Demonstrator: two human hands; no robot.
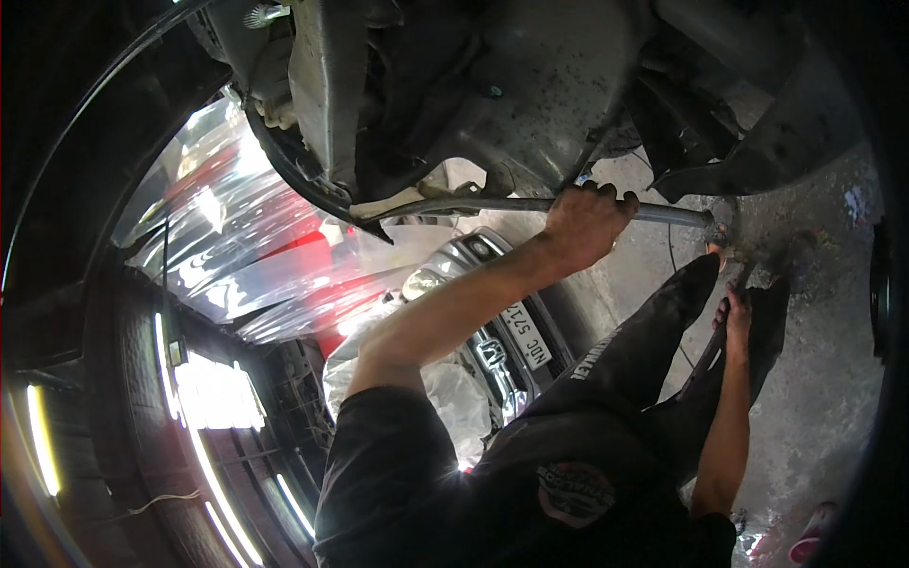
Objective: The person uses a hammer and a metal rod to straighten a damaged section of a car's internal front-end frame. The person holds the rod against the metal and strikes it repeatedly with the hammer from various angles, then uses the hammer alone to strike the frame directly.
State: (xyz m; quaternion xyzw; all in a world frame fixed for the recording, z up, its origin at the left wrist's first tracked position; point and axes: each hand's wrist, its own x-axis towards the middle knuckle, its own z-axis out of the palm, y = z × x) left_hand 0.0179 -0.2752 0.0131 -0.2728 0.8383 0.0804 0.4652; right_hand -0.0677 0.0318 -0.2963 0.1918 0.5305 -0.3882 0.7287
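A long grey metal bar (653, 212) runs crosswise below the underside of a raised vehicle (540, 85). My left hand (589, 225) is closed around it, right of its middle, knuckles up. The bar's left end reaches a dark curved panel edge, and its right end stops above my legs near the floor. My right hand (735, 317) is lower and to the right, beside my trouser leg, with its fingers curled. What those fingers hold, if anything, is too dark to make out.
Close overhead are dark splash panels (776, 123) and a grey metal member (327, 95). Beyond my left arm stands a parked car (507, 327), next to shiny clear plastic sheeting (227, 218). Concrete floor (824, 331) lies to the right. A thin cable trails there.
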